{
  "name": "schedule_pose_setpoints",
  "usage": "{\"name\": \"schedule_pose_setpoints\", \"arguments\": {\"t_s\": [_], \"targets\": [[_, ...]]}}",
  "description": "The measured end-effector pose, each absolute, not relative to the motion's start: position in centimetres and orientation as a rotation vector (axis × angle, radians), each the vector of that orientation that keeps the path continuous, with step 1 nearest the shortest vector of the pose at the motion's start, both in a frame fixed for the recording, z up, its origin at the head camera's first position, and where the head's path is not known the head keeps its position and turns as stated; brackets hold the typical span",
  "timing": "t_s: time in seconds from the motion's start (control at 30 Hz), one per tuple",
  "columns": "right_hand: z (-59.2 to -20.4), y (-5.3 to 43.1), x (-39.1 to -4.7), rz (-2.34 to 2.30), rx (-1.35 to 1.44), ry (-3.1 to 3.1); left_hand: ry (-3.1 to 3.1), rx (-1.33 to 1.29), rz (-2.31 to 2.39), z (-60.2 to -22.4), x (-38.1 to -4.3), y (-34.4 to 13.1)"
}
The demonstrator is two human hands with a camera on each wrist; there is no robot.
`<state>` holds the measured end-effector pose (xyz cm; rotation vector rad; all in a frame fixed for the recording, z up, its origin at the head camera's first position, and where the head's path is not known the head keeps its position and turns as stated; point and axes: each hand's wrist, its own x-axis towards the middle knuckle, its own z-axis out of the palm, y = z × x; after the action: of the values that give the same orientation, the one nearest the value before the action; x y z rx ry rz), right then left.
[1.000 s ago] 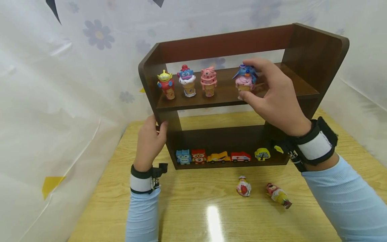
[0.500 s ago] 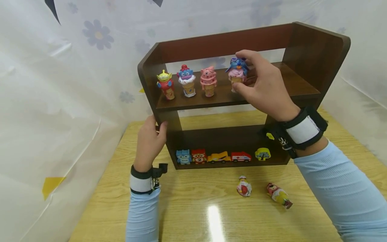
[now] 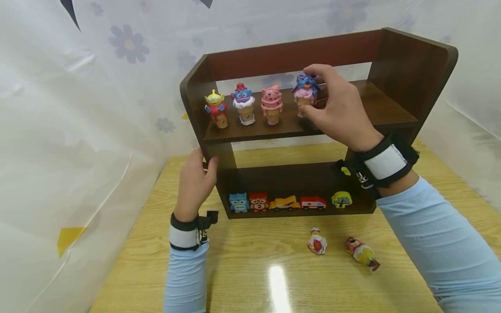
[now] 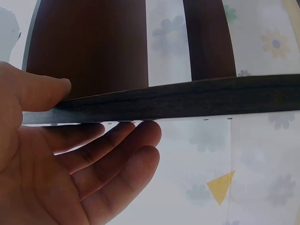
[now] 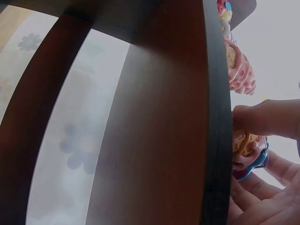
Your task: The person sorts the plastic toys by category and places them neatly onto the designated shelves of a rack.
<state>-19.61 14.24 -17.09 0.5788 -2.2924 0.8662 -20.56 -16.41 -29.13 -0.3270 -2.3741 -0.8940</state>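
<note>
My right hand [image 3: 342, 108] holds a blue-headed, pink ice-cream-cone figurine [image 3: 304, 98] between thumb and fingers, upright at the upper shelf. The right wrist view shows the thumb against its cone [image 5: 246, 143], close by the shelf's edge. To its left stand a pink cone figurine [image 3: 272, 104], a blue one with a red hat [image 3: 243, 104] and a green-headed red one [image 3: 216, 108]. My left hand [image 3: 194, 184] grips the left side panel of the dark brown shelf unit [image 3: 289, 174]; in the left wrist view the thumb [image 4: 44, 91] and fingers [image 4: 126, 159] lie on opposite faces of the panel.
Along the lower shelf stand a blue owl [image 3: 238, 202], a red owl [image 3: 258, 202], a yellow truck [image 3: 285, 203], a red ambulance [image 3: 313, 202] and a yellow tree [image 3: 342, 199]. Two small figurines lie on the wooden table [image 3: 242, 261]: one white and red [image 3: 317, 241], one yellowish [image 3: 363, 254].
My right hand has carried the blue-headed cone figurine left and slightly back on the upper shelf, nearer the pink one. The left hand keeps its grip on the side panel.
</note>
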Motion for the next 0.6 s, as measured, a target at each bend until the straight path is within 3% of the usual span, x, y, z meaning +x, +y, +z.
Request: {"name": "schedule_pose_setpoints", "arguments": {"t_s": [0.6], "targets": [[-17.63,14.01,-20.17,0.863,0.559,-2.333,-2.375,-0.335,-0.899,-29.11,-20.49,-16.42]]}}
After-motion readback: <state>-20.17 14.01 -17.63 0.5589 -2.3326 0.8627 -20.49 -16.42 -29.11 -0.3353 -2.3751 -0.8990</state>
